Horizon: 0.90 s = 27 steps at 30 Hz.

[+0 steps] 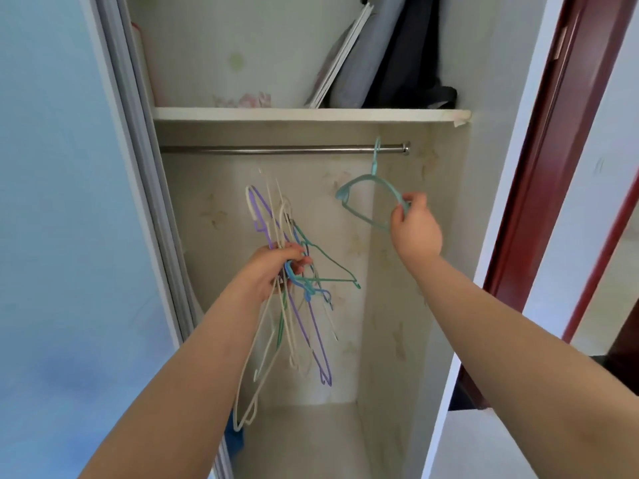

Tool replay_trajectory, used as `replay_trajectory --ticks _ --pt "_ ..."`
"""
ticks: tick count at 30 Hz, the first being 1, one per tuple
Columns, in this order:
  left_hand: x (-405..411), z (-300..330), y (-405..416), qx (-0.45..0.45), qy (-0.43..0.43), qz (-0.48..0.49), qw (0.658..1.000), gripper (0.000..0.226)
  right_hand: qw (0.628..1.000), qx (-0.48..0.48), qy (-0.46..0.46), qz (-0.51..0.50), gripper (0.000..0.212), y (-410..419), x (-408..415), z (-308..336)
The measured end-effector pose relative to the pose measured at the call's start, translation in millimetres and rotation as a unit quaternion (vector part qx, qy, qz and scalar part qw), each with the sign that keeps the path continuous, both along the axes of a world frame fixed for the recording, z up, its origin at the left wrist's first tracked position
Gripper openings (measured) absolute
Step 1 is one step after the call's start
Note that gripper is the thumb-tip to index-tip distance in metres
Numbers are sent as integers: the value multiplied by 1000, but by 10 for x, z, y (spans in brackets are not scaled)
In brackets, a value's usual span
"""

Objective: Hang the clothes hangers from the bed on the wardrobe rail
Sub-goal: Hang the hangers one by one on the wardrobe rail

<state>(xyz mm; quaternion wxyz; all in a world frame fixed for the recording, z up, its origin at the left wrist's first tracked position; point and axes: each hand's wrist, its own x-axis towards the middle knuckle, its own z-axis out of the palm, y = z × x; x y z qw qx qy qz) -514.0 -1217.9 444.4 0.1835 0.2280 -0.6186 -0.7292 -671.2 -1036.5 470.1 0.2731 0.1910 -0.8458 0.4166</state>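
Observation:
A metal wardrobe rail (pixel 276 150) runs under the shelf. One light blue hanger (pixel 366 183) has its hook over the rail near the right end. My right hand (pixel 415 229) pinches that hanger's right shoulder. My left hand (pixel 273 267) grips a tangled bunch of hangers (pixel 294 299) in white, purple, green and blue, held below the rail in the middle of the wardrobe; their long arms hang down and stick up past my fist.
The wardrobe shelf (pixel 311 114) above the rail holds flat boards and a dark bag (pixel 408 53). A sliding door (pixel 138 167) stands at the left, a white side panel and a dark red door frame (pixel 553 150) at the right. Something blue (pixel 233 440) lies low at the left.

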Motion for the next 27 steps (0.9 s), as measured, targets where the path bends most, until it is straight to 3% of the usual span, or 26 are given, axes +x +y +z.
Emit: replay_trajectory --ticks 4,10,14,20,23,25,27 --pt "-120 0 -167 33 25 -24 999 14 999 43 -6 -25 33 -180 -269 246" --pt "-201 -21 -459 13 27 -62 998 20 993 90 -53 -47 34 -282 -625 294" --pt "-165 -94 -542 -23 5 -89 996 24 990 52 -90 -90 32 -272 -665 93" --pt "-182 -290 -623 12 -19 -119 993 14 985 22 -77 -150 40 -292 -593 -127" --pt "-192 -379 -669 53 -2 -139 989 19 977 35 6 -211 57 -394 -365 -311" --pt "-178 -432 -674 71 3 -146 987 18 983 57 66 -162 56 -505 -179 -506" --pt "-149 -486 -678 81 1 -156 985 17 993 113 -3 -44 53 -639 -71 -742"
